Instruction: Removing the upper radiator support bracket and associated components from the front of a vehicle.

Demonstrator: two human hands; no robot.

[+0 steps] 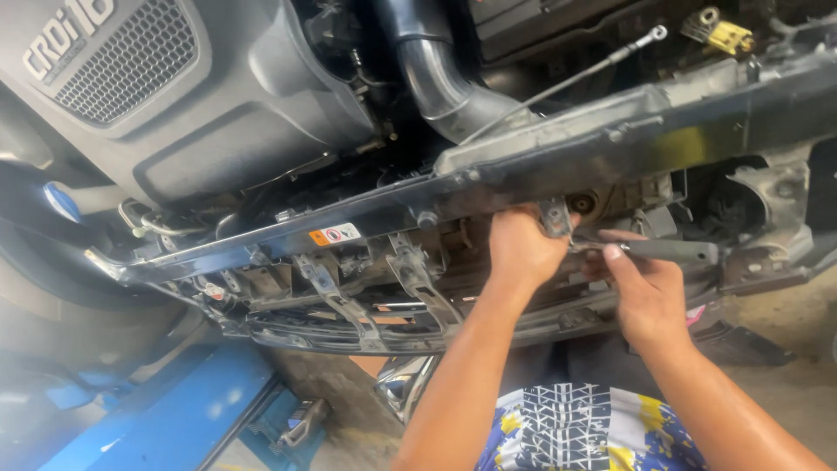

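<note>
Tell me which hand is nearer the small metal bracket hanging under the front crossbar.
Left. The left hand grips right at the bracket, fingers touching it. The right hand sits lower and off to the side, holding a dark-handled tool pointed toward it.

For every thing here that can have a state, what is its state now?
Left hand: closed around a small bracket under the front crossbar.
Right hand: gripping a grey tool handle.
Engine cover: in place.
Prop rod: lying across the bay.
</note>
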